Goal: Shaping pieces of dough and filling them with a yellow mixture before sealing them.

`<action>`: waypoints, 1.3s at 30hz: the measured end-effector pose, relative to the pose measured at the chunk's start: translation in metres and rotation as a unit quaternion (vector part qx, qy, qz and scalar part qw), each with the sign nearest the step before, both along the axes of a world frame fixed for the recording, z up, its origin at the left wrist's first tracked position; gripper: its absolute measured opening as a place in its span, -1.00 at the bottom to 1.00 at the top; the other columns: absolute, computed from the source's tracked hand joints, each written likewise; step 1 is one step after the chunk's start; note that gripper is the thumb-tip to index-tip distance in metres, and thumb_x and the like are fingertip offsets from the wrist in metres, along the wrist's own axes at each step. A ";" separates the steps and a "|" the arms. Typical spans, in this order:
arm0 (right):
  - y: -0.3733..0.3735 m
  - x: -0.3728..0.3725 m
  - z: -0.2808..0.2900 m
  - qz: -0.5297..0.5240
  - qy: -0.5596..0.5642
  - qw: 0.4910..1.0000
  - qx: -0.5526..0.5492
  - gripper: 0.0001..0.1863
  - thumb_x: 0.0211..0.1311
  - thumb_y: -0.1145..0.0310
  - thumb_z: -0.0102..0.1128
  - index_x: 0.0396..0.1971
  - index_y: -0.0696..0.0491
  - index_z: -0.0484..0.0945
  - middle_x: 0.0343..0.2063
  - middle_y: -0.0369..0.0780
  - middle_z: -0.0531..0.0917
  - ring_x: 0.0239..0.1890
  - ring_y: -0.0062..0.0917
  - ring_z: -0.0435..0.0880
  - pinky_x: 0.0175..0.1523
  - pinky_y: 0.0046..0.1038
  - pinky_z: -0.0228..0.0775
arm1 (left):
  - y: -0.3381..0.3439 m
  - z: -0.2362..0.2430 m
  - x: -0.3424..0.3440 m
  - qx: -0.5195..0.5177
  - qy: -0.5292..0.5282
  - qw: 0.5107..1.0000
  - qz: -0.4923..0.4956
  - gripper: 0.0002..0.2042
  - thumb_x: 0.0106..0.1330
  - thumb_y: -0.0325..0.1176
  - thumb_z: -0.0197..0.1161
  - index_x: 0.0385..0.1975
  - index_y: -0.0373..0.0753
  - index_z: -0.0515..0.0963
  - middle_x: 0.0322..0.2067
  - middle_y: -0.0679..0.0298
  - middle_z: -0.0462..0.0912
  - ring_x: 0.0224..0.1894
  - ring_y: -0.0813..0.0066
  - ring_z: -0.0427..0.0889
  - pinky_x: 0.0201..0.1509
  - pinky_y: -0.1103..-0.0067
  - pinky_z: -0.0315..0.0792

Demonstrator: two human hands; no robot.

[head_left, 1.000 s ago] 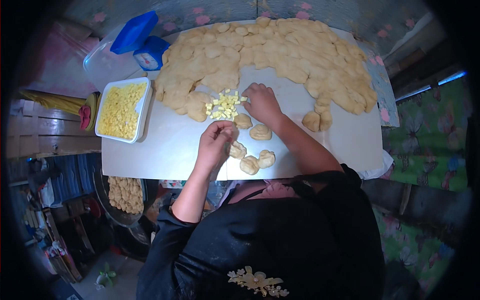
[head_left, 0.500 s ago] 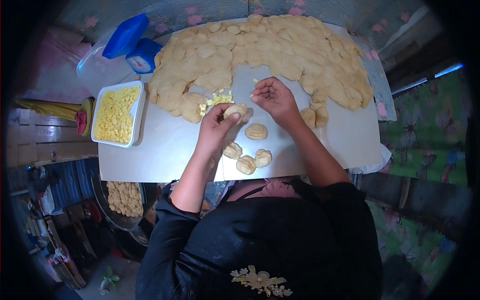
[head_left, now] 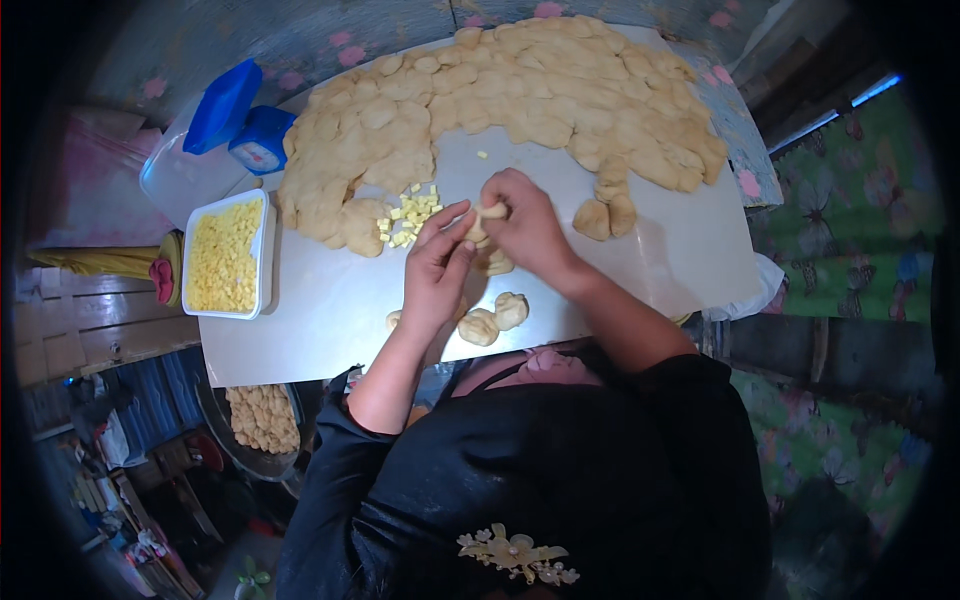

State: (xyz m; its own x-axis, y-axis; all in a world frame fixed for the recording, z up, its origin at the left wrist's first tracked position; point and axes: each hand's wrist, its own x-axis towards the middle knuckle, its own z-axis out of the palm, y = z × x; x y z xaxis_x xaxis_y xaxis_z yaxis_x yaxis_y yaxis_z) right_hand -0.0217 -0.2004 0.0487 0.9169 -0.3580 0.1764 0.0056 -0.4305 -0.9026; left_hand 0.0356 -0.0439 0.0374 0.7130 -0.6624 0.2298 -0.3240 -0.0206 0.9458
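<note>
A small piece of dough sits pinched between both hands above the white worktop, the left hand and right hand with fingers closed around it. Just beside them lie yellow cubes (a loose heap) and finished dough balls; flattened dough rounds crowd the far side, a tray of cubes stands left.

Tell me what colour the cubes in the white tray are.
Yellow: the cubes fill the white tray, left of the hands; head view.
</note>
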 end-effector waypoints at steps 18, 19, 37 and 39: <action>-0.104 -0.040 -0.029 -0.153 0.064 0.973 -0.159 -0.58 -0.05 0.30 0.32 -0.12 0.01 0.49 -0.23 -0.17 0.53 -0.16 -0.30 0.52 -0.07 -0.37 0.38 | -0.042 0.003 -0.030 0.168 -0.100 0.966 -0.168 -0.53 0.16 -0.37 0.17 0.12 -0.25 0.32 0.13 0.08 0.32 0.06 0.29 0.39 0.07 0.46 0.30; -0.084 -0.032 -0.026 -0.139 -0.015 0.987 -0.077 -0.56 -0.04 0.28 0.33 -0.11 0.02 0.48 -0.23 -0.18 0.54 -0.18 -0.32 0.53 -0.10 -0.41 0.40 | -0.042 0.003 -0.027 0.094 0.131 0.983 -0.091 -0.49 0.20 -0.32 0.17 0.17 -0.25 0.25 0.14 0.10 0.31 0.05 0.30 0.40 0.06 0.49 0.31; -0.003 0.031 -0.007 0.090 0.031 0.992 0.088 -0.73 0.06 0.25 0.24 -0.25 0.04 0.61 -0.37 -0.27 0.57 -0.31 -0.42 0.52 -0.12 -0.47 0.36 | -0.004 -0.006 0.017 -0.235 0.474 0.848 0.037 -0.64 0.31 -0.52 0.02 0.11 -0.38 0.27 -0.07 0.08 0.49 -0.09 0.32 0.55 -0.04 0.52 0.50; 0.000 0.025 -0.020 0.091 -0.095 0.988 -0.076 -0.70 0.07 0.18 0.23 -0.23 0.03 0.60 -0.14 -0.23 0.51 -0.06 -0.37 0.42 0.07 -0.41 0.21 | -0.007 -0.006 0.017 -0.237 0.469 0.849 0.050 -0.64 0.32 -0.52 0.02 0.11 -0.38 0.29 -0.07 0.08 0.49 -0.09 0.32 0.56 -0.03 0.53 0.49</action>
